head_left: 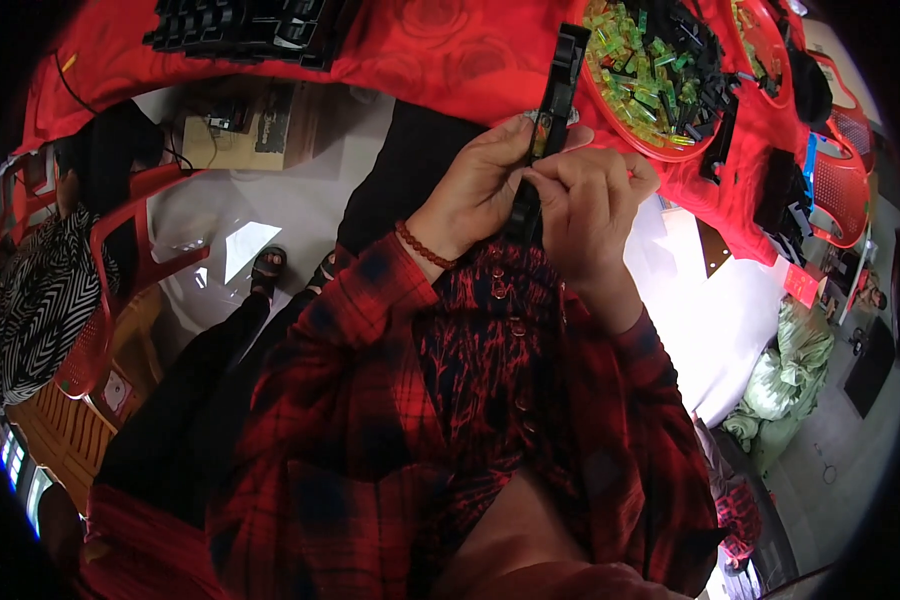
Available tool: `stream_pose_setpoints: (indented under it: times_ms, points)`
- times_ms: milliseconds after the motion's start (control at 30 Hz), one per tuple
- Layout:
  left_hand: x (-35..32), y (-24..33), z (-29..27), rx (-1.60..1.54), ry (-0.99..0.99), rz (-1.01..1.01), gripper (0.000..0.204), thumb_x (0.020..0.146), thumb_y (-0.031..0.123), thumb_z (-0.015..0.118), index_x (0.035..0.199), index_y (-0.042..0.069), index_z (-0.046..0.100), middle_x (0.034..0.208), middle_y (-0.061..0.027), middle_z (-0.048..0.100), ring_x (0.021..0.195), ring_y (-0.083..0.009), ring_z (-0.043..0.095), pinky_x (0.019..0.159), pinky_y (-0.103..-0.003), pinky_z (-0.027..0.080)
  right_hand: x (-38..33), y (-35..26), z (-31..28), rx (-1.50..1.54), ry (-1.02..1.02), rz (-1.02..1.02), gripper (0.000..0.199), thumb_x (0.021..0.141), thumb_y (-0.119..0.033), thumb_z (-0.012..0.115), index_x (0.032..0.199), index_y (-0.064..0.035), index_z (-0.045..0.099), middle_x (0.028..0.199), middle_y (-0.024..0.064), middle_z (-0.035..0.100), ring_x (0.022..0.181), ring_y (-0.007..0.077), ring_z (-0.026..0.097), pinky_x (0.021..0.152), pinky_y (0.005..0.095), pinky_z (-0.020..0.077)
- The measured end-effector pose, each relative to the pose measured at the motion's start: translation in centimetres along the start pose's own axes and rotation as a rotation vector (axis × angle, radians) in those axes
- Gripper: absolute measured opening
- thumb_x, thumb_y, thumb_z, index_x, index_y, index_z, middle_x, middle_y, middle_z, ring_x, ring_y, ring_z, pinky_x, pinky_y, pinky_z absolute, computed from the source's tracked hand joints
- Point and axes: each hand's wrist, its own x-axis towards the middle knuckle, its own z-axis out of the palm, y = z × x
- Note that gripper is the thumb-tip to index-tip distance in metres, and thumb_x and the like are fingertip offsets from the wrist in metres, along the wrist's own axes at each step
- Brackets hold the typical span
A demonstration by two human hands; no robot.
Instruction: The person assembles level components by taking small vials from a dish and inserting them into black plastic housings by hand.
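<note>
Upright before my chest is a long black plastic bar [562, 85] with cut-outs, which looks like a spirit level body. A small yellowish piece shows in it near my left thumb. My left hand [485, 175] is closed around its middle from the left, the thumb lying along it. My right hand [592, 190] pinches at the bar's lower part with thumb and bent forefinger; whether a small piece is between those fingertips is hidden. Beyond my right hand, a red basin [660, 153] holds many clear yellow-green vial blocks [625, 70] and small black pieces [695, 75].
Similar black bars [245, 30] are stacked on the red-covered table [420, 60] at the far left. Another red basin [785, 60] stands at the far right. Red plastic chairs [840, 190] are on both sides. A carton [240, 140] sits beneath the table, and green sacks [785, 370] lie at right.
</note>
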Motion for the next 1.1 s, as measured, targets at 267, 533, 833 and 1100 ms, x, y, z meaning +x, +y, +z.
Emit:
stream_pose_setpoints:
  times_ms: [267,533,833,1100]
  points:
    - [-0.4,0.4,1.3,-0.004,0.049,-0.022,0.038,0.105,0.024,0.044,0.131,-0.003,0.051,0.128,-0.0163,0.059,0.119,-0.0221,0.058,0.104,-0.034,0.046,0.3,-0.3,-0.2,0.084,0.084,0.050,0.020,0.075,-0.007,0.076,0.089,-0.0114,0.063,0.084,0.0007,0.061,0.076,0.0180,0.054,0.080,0.0362,0.0332]
    - [0.4,0.4,2.4,0.181,0.151,0.005,0.027,0.104,0.016,0.046,0.126,0.003,0.052,0.109,-0.0057,0.063,0.100,-0.0142,0.062,0.088,-0.029,0.051,0.7,1.0,-0.3,0.274,0.093,0.486,0.010,0.084,-0.003,0.069,0.088,-0.0062,0.061,0.082,0.0049,0.058,0.073,0.0189,0.054,0.073,0.0330,0.0382]
    - [0.6,-0.2,2.6,0.541,0.263,0.147,0.026,0.104,0.014,0.045,0.125,0.002,0.054,0.108,-0.0028,0.061,0.099,-0.0099,0.059,0.088,-0.026,0.048,0.3,1.8,0.2,0.519,0.007,0.832,0.039,0.081,-0.011,0.072,0.114,-0.0024,0.054,0.098,0.0056,0.053,0.087,0.0140,0.052,0.079,0.0290,0.0447]
    - [1.0,-0.5,2.6,0.369,0.139,0.077,0.027,0.106,0.016,0.039,0.129,0.004,0.049,0.114,-0.0054,0.057,0.106,-0.0162,0.058,0.094,-0.032,0.047,-0.4,1.0,-0.7,0.236,0.014,0.513,0.025,0.083,-0.009,0.068,0.106,-0.0049,0.060,0.106,0.0139,0.052,0.097,0.0276,0.054,0.079,0.0351,0.0459]
